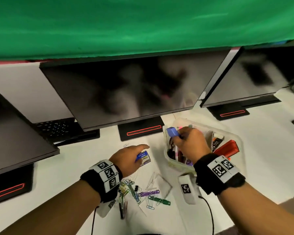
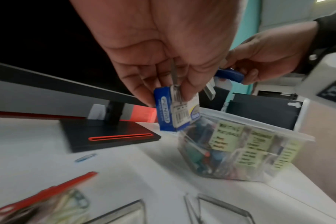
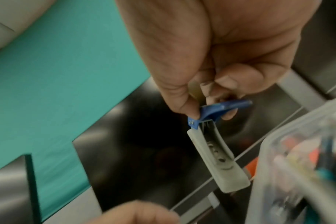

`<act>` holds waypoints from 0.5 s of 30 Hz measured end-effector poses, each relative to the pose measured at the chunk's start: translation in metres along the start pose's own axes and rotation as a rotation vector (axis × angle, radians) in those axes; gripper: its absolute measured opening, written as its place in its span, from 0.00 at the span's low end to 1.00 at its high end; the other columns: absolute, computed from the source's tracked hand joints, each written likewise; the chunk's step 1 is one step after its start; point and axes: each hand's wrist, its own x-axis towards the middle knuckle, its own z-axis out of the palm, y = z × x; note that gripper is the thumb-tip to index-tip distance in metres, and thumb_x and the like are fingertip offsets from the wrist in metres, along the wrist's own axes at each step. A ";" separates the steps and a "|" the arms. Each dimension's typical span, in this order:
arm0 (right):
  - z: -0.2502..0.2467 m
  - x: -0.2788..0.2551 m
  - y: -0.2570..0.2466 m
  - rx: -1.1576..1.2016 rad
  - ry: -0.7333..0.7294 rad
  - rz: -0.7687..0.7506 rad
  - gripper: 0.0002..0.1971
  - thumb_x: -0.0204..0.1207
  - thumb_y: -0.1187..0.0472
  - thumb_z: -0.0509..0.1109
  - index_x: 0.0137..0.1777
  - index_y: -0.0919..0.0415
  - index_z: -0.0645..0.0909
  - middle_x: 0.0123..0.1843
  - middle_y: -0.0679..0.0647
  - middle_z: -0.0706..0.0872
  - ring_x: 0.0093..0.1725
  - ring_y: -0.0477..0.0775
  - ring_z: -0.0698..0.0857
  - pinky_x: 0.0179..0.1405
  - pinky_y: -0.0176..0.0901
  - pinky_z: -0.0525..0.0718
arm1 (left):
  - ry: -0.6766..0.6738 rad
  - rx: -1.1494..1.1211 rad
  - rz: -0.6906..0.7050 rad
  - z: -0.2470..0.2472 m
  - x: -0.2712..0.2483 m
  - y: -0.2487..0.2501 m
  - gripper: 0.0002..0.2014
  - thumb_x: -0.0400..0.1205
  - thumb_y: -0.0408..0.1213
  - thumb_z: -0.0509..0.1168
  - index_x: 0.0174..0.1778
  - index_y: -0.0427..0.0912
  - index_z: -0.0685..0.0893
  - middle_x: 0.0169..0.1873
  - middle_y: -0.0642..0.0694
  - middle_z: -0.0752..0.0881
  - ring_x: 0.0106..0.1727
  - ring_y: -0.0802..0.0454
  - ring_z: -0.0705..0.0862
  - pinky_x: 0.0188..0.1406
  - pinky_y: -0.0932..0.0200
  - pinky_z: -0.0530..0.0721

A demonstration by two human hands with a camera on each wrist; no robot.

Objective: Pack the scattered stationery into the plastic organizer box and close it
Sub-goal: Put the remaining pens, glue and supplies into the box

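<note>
Stapler [image 3: 219, 145] dangles open from the right hand [image 1: 188, 143], pinched by its blue top just above the box [image 1: 234, 133], while the left hand [image 1: 126, 158] pinches a staple pack [image 2: 175, 112]; it could snag the rim.

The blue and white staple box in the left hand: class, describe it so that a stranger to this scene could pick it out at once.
Start at the clear plastic organizer box on the white desk, below the middle monitor. Left of it, the left hand pinches the small staple box above the desk. Unlike the loose paper clips nearer the person, it is a boxy blue packet with a white barcode label.
</note>
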 end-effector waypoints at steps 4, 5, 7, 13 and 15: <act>-0.053 0.000 0.048 -0.028 0.144 0.105 0.08 0.73 0.58 0.71 0.46 0.63 0.86 0.40 0.58 0.88 0.43 0.60 0.86 0.46 0.44 0.81 | -0.160 0.093 0.098 0.010 0.004 0.026 0.33 0.82 0.41 0.59 0.77 0.70 0.50 0.67 0.49 0.80 0.66 0.48 0.79 0.64 0.56 0.79; -0.064 0.001 0.060 -0.069 0.154 0.143 0.09 0.73 0.58 0.71 0.44 0.64 0.86 0.39 0.59 0.88 0.42 0.61 0.86 0.45 0.46 0.82 | -0.185 0.119 0.106 0.011 0.004 0.030 0.34 0.82 0.41 0.59 0.77 0.72 0.49 0.67 0.49 0.80 0.65 0.48 0.80 0.63 0.55 0.80; -0.082 0.004 0.085 -0.162 0.135 0.242 0.13 0.74 0.54 0.70 0.40 0.66 0.85 0.33 0.58 0.86 0.36 0.57 0.84 0.38 0.43 0.80 | -0.208 0.161 0.122 0.014 0.006 0.039 0.34 0.83 0.41 0.58 0.77 0.71 0.48 0.67 0.49 0.80 0.65 0.48 0.80 0.62 0.55 0.81; -0.089 0.019 0.131 -0.309 -0.019 0.420 0.23 0.75 0.47 0.67 0.28 0.65 0.80 0.25 0.57 0.82 0.29 0.57 0.82 0.31 0.40 0.73 | -0.224 0.224 0.119 0.022 0.011 0.058 0.29 0.84 0.43 0.57 0.79 0.68 0.54 0.71 0.51 0.77 0.68 0.49 0.77 0.62 0.60 0.76; -0.080 0.024 0.133 -0.281 -0.091 0.434 0.21 0.76 0.49 0.67 0.26 0.63 0.79 0.21 0.54 0.80 0.23 0.53 0.80 0.27 0.38 0.76 | -0.217 0.227 0.108 0.022 0.012 0.062 0.29 0.85 0.42 0.56 0.79 0.66 0.55 0.72 0.51 0.76 0.69 0.50 0.76 0.63 0.61 0.75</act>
